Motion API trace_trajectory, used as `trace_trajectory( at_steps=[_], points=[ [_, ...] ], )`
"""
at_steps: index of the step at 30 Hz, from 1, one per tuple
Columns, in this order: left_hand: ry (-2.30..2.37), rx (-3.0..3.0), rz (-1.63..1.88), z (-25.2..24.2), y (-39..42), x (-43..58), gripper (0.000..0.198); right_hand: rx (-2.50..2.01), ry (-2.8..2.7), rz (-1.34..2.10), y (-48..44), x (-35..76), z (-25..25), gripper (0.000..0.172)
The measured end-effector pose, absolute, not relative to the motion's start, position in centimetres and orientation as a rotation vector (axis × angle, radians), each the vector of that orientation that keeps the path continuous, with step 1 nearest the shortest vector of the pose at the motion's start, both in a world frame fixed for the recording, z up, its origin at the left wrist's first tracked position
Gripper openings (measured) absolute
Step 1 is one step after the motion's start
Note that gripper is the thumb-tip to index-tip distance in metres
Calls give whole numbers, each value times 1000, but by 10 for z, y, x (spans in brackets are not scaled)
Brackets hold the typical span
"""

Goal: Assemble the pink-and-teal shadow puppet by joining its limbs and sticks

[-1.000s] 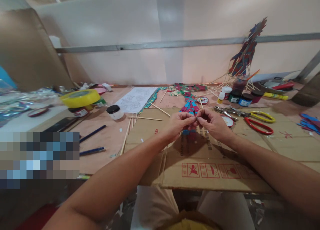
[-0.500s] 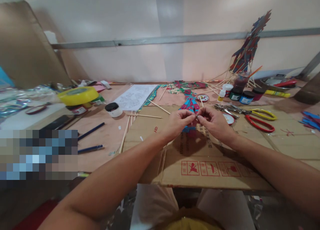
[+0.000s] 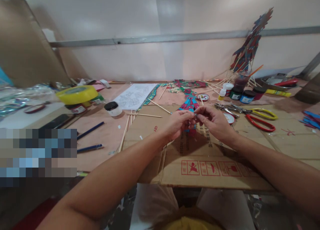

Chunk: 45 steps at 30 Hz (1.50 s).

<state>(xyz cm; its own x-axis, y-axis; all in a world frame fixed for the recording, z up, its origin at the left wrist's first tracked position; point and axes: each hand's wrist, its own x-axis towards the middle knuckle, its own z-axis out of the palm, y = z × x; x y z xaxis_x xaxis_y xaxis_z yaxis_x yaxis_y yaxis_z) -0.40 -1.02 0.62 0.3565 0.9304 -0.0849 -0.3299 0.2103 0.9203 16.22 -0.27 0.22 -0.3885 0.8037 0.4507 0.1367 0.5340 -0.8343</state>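
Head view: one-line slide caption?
Both hands, left hand and right hand, pinch a colourful paper figure over flattened cardboard, scissors nearby.

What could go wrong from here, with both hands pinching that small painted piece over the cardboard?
1. The left hand and right hand pinch the painted cutout at the fingertips; a slip in grip might bend or tear it.
2. The scissors lie open near the right wrist; a sweep could catch them.
3. Paint jars stand behind and could be knocked over.

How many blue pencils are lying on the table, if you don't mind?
2: one long blue pencil left of the flattened brown cardboard sheet, another blue pencil just nearer. Others may be hidden under clutter.
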Motion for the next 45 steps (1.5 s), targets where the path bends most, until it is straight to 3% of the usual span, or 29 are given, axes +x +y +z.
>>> trace_trajectory(
  at_steps=[12,21,37,45],
  points=[
    [703,814,775,2,-8,-6,13,-823,-2076,445,1,169,6,6],
    [799,1108,1069,0,-11,-1,28,-940,-1953,696,4,166,2,7],
    [974,1484,1330,-4,-16,1,13,-979,-1913,605,-8,160,4,7],
    [1051,1475,1295,2,-21,4,7,-972,-1903,569,-10,156,3,10]
  ],
)
